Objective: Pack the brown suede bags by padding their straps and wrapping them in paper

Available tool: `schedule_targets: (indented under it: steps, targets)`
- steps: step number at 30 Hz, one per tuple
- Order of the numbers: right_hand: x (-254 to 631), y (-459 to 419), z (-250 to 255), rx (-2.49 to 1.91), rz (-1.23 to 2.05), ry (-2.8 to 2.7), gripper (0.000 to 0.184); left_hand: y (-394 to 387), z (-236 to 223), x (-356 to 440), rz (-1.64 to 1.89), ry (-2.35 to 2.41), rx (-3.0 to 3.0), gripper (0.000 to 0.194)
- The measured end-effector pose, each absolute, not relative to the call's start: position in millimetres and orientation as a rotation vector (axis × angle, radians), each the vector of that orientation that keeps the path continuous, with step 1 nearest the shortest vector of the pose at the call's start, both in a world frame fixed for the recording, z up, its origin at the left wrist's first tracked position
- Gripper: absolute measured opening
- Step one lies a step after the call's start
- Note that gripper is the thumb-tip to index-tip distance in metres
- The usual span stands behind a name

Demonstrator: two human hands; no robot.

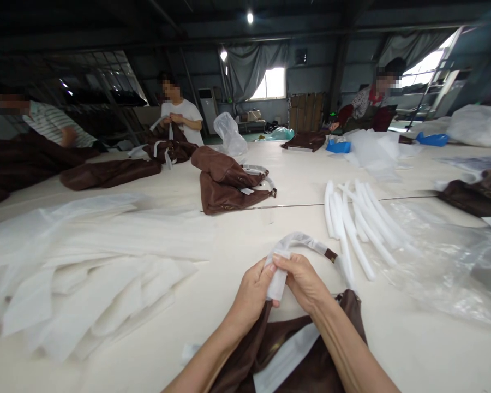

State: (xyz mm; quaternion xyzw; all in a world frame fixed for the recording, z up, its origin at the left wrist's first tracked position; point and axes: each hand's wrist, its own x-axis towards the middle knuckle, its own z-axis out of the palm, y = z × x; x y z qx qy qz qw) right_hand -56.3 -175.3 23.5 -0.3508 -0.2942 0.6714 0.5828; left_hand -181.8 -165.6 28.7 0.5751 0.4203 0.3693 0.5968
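Note:
A brown handbag [294, 333] lies in front of me, its strap arching away over the table. White wrapping paper [298, 238] covers most of that strap, with a short brown end and metal fitting [331, 255] bare on the right. My left hand [251, 286] grips the wrapped strap from the left, thumb on top. My right hand [305, 281] pinches the same stretch from the right, its thumb close to the left one. A strip of white paper [286, 357] lies across the bag between my forearms.
White paper sheets [85, 284] are spread at left. Several white foam tubes [358, 224] lie right of the strap, near clear plastic bags [445, 267]. Brown handbags [229, 180] sit ahead. Co-workers [182, 112] stand around the table's far side and left.

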Motion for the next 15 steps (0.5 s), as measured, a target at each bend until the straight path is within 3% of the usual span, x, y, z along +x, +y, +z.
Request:
schedule_targets:
  steps: [9,15]
  targets:
    - [-56,-186,25,-0.88,1.321,-0.528,0.042,-171,52,-175,0.739,0.868,1.297,0.05]
    - [-50,-190,40,-0.863,1.211,-0.524,0.046,-171,52,-171,0.586,1.057,1.314,0.054]
